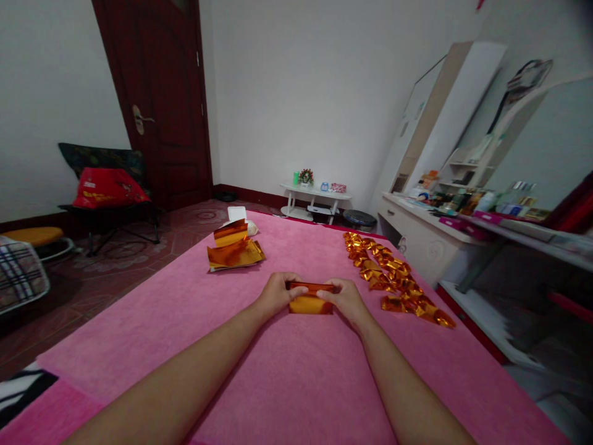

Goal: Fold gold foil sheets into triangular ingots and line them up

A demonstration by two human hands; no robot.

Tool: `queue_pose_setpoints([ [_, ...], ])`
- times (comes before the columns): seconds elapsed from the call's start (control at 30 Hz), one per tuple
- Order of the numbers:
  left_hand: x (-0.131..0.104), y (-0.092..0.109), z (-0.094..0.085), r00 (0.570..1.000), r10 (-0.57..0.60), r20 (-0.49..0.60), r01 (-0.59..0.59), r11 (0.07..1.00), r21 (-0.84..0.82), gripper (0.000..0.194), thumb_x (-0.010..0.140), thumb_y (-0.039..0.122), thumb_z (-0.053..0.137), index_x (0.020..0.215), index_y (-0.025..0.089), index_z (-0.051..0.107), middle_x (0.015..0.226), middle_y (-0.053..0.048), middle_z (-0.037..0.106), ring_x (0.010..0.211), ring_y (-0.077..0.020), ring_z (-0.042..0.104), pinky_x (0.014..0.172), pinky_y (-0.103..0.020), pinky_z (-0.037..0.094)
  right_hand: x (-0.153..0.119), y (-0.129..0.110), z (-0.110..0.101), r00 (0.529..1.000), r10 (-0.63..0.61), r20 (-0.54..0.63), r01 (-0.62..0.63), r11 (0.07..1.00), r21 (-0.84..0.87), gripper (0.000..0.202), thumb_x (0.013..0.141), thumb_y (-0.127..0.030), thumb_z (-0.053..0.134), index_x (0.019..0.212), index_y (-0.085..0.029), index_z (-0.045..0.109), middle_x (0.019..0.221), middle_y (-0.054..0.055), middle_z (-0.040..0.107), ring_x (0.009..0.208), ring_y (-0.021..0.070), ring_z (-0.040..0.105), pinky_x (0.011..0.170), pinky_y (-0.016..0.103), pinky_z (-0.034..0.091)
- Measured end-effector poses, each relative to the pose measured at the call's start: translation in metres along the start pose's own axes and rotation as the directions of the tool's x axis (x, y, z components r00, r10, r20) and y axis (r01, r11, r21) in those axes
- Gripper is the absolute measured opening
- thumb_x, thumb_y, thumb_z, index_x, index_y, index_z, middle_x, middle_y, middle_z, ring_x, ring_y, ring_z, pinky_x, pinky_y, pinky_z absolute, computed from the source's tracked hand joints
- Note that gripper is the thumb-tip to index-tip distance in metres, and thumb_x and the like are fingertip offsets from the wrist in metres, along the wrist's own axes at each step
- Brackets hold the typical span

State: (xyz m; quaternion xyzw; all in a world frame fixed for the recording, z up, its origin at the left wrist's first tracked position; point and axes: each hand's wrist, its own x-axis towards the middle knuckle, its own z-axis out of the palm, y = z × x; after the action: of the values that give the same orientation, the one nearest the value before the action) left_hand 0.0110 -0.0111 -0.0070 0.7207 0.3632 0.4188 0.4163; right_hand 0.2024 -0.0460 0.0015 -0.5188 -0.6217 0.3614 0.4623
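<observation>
Head view: both hands [279,293] [345,298] grasp a glossy orange-gold foil sheet [309,305], darker along its far edge.

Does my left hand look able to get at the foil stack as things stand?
Probably yes: only pink cloth shows between your left hand and the foil stack, though that hand must likely first release the foil piece it holds.

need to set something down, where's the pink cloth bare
The pink cloth is bare beyond the held foil, between the foil sheets and twisted foil pieces; also nearer, between the forearms. Crowded: its far left and far right.
</observation>
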Motion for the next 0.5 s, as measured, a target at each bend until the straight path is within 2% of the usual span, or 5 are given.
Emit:
queue_pose_setpoints([
  [0.1, 0.000, 0.004, 0.001, 0.998, 0.000, -0.062, -0.005, 0.998, -0.070, 0.027, 0.073, 0.036, 0.060, 0.071, 0.011, 0.067, 0.063, -0.002, 0.061, 0.057, -0.0113, 0.052, 0.055, -0.020, 0.040, 0.000, -0.003, 0.002, 1.000, -0.026, -0.003, 0.026, 1.000, 0.008, 0.021, 0.064, -0.034, 0.066, 0.069, -0.014, 0.062, 0.060, -0.003, 0.056, 0.055, 0.0117, 0.050, 0.052, 0.022, 0.038],
  [0.23, -0.001, 0.004, 0.001, 0.994, 0.013, -0.111, -0.023, 0.996, -0.082, 0.029, 0.074, 0.037, 0.060, 0.073, 0.010, 0.069, 0.066, -0.004, 0.064, 0.059, -0.0123, 0.055, 0.056, -0.021, 0.042, 0.001, -0.012, 0.010, 0.989, -0.110, -0.100, 0.104, 0.993, -0.060, 0.017, 0.065, -0.031, 0.064, 0.069, -0.014, 0.062, 0.062, -0.002, 0.058, 0.058, 0.0131, 0.052, 0.054, 0.023, 0.040],
  [0.4, -0.003, 0.005, 0.002, 0.995, 0.022, -0.096, -0.028, 0.998, -0.061, 0.029, 0.076, 0.037, 0.059, 0.071, 0.009, 0.068, 0.063, -0.004, 0.063, 0.057, -0.0120, 0.054, 0.054, -0.021, 0.042, 0.003, -0.021, 0.017, 0.959, -0.194, -0.206, 0.162, 0.974, -0.161, 0.023, 0.062, -0.025, 0.065, 0.083, -0.016, 0.064, 0.079, 0.003, 0.066, 0.072, 0.0170, 0.059, 0.067, 0.027, 0.046],
  [0.5, -0.003, 0.006, 0.003, 0.995, 0.035, -0.092, -0.038, 0.998, -0.040, 0.029, 0.076, 0.036, 0.058, 0.070, 0.009, 0.067, 0.062, -0.003, 0.062, 0.056, -0.0117, 0.053, 0.054, -0.020, 0.041, 0.002, -0.022, 0.017, 0.954, -0.215, -0.210, 0.167, 0.960, -0.224, 0.024, 0.063, -0.023, 0.064, 0.086, -0.017, 0.065, 0.083, 0.004, 0.067, 0.076, 0.0172, 0.061, 0.071, 0.028, 0.047],
])
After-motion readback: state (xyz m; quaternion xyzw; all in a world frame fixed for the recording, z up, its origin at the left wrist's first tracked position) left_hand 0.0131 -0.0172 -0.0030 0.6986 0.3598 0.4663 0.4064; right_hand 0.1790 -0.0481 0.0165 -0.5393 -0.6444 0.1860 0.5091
